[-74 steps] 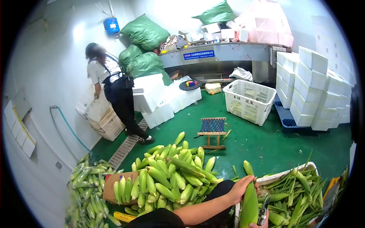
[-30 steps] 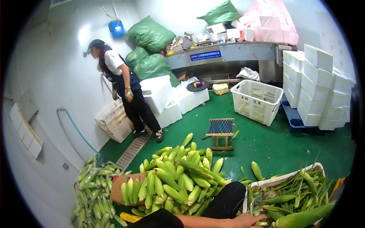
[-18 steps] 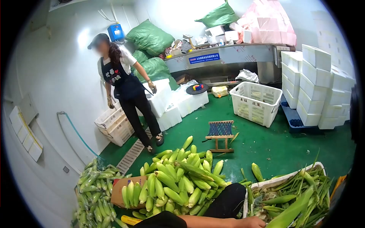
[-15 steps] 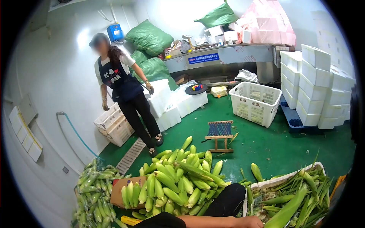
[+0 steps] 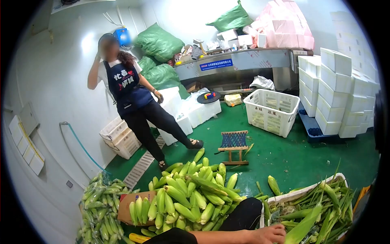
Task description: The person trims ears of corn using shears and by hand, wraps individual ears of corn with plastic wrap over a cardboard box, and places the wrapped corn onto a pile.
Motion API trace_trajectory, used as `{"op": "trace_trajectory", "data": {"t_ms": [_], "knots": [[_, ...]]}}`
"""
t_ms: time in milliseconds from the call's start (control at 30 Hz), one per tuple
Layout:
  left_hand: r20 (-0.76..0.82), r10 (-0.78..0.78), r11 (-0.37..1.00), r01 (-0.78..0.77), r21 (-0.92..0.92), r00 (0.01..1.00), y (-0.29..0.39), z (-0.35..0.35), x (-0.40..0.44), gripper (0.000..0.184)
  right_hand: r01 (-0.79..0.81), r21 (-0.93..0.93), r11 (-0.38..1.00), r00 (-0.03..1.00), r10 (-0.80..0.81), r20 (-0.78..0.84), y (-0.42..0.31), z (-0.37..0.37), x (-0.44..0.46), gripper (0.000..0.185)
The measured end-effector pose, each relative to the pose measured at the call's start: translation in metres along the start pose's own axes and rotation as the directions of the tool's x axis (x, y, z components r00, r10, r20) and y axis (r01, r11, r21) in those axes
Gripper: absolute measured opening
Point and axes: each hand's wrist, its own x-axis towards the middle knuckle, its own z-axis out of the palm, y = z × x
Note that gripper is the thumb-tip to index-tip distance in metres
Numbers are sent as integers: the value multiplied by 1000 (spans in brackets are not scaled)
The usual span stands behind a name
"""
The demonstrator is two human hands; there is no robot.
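Observation:
My left hand (image 5: 270, 234) reaches in from the bottom edge, its bare forearm coming out of a black sleeve. The fingers are bent and slightly apart, right beside a large green corn ear in its husk (image 5: 302, 227); whether they touch it I cannot tell. That ear lies over a white crate (image 5: 280, 199) full of stripped husks and leaves (image 5: 331, 211). My right hand is not in view. Left of the crate, past my dark-clad knee (image 5: 243, 215), is a heap of trimmed corn ears (image 5: 183, 195), some on a cardboard box (image 5: 125, 207).
Plastic-wrapped corn (image 5: 101, 207) lies at left. A person (image 5: 130, 89) in an apron stands beyond the heap. A folding stool (image 5: 234, 146), a white basket (image 5: 270, 114) and stacked foam boxes (image 5: 331, 93) stand farther back. A single ear (image 5: 274, 185) lies near the crate.
My left hand has loosened from a fist and moved slightly up and right. The person has raised one hand to the head and stepped one foot out to the right.

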Motion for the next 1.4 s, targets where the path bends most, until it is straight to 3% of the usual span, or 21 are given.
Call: {"op": "trace_trajectory", "data": {"t_ms": [133, 167, 233, 367, 433, 467, 533, 600, 633, 667, 700, 900, 1033, 1067, 1100, 1133, 1167, 1200, 1233, 1367, 1400], "knots": [[-143, 27, 993, -43, -107, 989, 1, 26, 3, 18, -61, -13, 998, 997, 60, -53, -14, 28, -21, 69], [-160, 18, 987, -43, -155, 987, 4, 35, -1, 20, -58, 70, 996, 974, 72, -215, -26, 59, -31, 70], [-117, -3, 975, -23, -221, 993, 3, 38, -5, 14, -86, 54, 995, 983, 94, -160, -3, -8, -7, 64], [-132, 35, 963, -69, -261, 991, -6, 38, -3, 26, 30, -276, 961, 987, -73, -145, 15, -61, 11, 49], [-71, 129, 976, -140, -165, 989, -21, 54, -24, 42, 54, -120, 991, 983, -74, -168, -7, -27, -3, 52], [-15, -68, 965, 62, -254, 998, -20, 61, -40, 45, 64, 13, 998, 981, -61, -183, -20, -3, -12, 54], [-45, -155, 961, 140, -238, 987, -13, 72, -47, 33, 68, 263, 962, 974, -7, -225, -38, 43, -15, 57], [-152, -284, 944, 248, -219, 947, -3, 54, -21, 55, 60, 402, 914, 969, 44, -244, -56, 83, -10, 59], [-204, -345, 928, 301, -219, 916, 2, 48, -9, 66, 74, 425, 902, 963, 46, -265, -63, 94, -5, 61], [-286, -516, 815, 361, -452, 808, 11, 65, -1, 58, 54, 399, 915, 961, 61, -270, -81, 101, -9, 62], [-231, -579, 743, 389, -545, 782, 16, 65, 3, 66, 57, 384, 922, 977, 28, -212, -79, 93, -13, 59], [-112, -688, 552, 418, -721, 717, 16, 63, -22, 59, 207, 392, 896, 967, -126, -221, -87, 109, -12, 36], [-95, -713, 518, 430, -740, 695, 13, 63, -35, 54, 253, 189, 949, 907, -165, -388, -80, 106, -11, 40], [74, -791, 293, 481, -826, 608, 13, 55, -32, 59, 335, 64, 940, 889, -293, -352, -76, 103, -13, 34], [208, -849, 115, 553, -825, 486, 9, 57, -39, 70, 351, -36, 936, 859, -338, -384, -69, 98, -12, 42], [357, -850, 27, 709, -705, 388, 12, 35, -14, 89, 432, -37, 901, 867, -427, -256, -65, 98, -15, 55], [376, -829, 181, 834, -521, 414, 11, 32, -14, 107, 475, -143, 868, 845, -496, -199, -62, 101, -19, 66], [459, -808, 170, 892, -419, 370, 12, 22, -1, 115, 502, -185, 844, 831, -531, -168, -53, 98, -21, 75], [426, -798, 189, 847, -496, 428, 14, 21, -2, 116, 486, -172, 857, 852, -508, -128, -48, 98, -23, 82], [389, -846, -50, 671, -739, 365, 27, 31, -48, 111, 404, -455, 794, 911, -395, 121, -53, 105, -18, 90], [385, -851, -82, 634, -769, 357, 25, 27, -55, 111, 373, -402, 836, 927, -352, 128, -52, 110, -14, 93]]}}
